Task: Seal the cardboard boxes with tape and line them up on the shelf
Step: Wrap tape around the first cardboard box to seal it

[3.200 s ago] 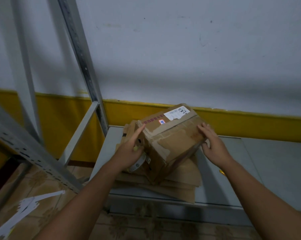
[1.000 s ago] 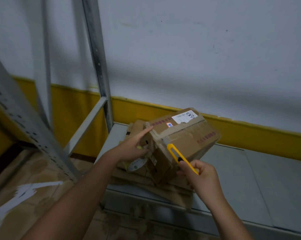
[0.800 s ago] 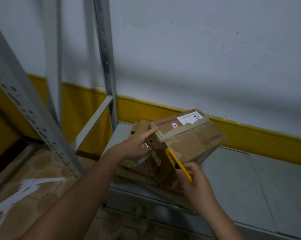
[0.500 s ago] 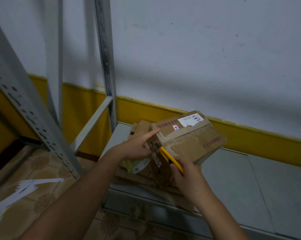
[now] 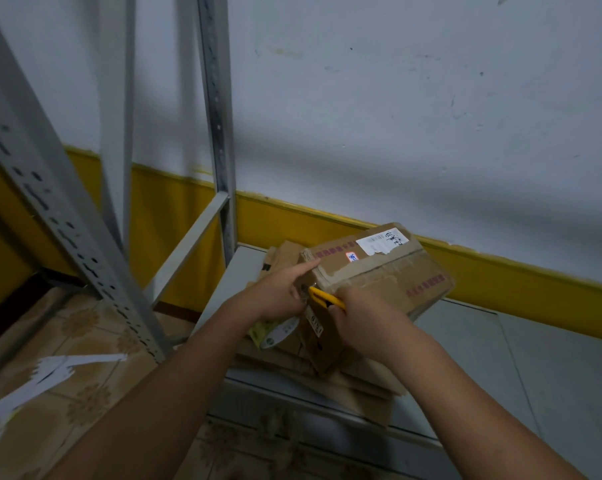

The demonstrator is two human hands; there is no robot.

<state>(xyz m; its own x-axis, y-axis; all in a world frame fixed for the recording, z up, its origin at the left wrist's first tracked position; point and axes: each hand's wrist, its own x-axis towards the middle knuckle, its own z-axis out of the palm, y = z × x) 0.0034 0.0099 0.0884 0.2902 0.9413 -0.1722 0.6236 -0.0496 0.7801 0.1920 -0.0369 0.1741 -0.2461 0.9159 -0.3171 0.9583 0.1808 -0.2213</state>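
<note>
A worn cardboard box [image 5: 386,275] with a white label stands tilted on flattened cardboard [image 5: 358,386] on the grey shelf [image 5: 500,358]. My left hand [image 5: 278,292] holds a roll of tape [image 5: 275,332] under its palm, its forefinger stretched along the box's near top corner. My right hand [image 5: 361,320] grips a yellow utility knife [image 5: 325,297], whose tip is at that corner right beside my left fingers, where the tape strip leaves the box.
Grey perforated shelf uprights [image 5: 220,133] and a diagonal brace [image 5: 188,251] rise at the left. White paper scraps [image 5: 50,372] lie on the tiled floor. A white wall with a yellow band [image 5: 500,268] backs the shelf.
My right hand came off the box, then reappeared holding the yellow knife and brought it up and left to the box's near corner. My left hand stayed on the corner with the tape roll.
</note>
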